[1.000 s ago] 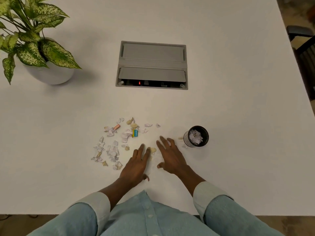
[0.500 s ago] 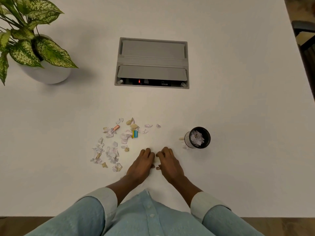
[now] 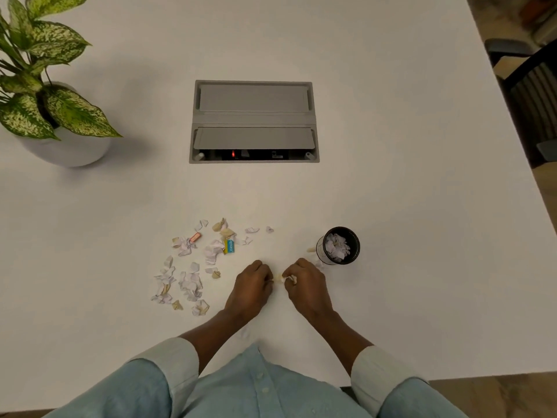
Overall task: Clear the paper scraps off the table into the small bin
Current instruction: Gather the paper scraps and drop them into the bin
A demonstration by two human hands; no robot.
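Note:
Torn paper scraps [image 3: 193, 267], white, tan and a few coloured, lie scattered on the white table [image 3: 391, 182] left of my hands. A small black bin [image 3: 342, 245] stands to the right, holding white scraps, with two bits lying against its left side. My left hand [image 3: 251, 286] and my right hand [image 3: 303, 283] sit curled side by side on the table, fingertips almost touching. A few small scraps [image 3: 283, 278] are pinched between them; my right fingers hold white bits. What my left fingers hold is hidden.
A grey recessed power box [image 3: 254, 120] sits in the table's middle, its flap open. A potted plant in a white pot [image 3: 64, 146] stands at the far left. A dark chair [image 3: 530, 86] is beyond the right table edge.
Both hands went from flat with spread fingers to curled fists drawn together, gathering the small scraps that lay between them.

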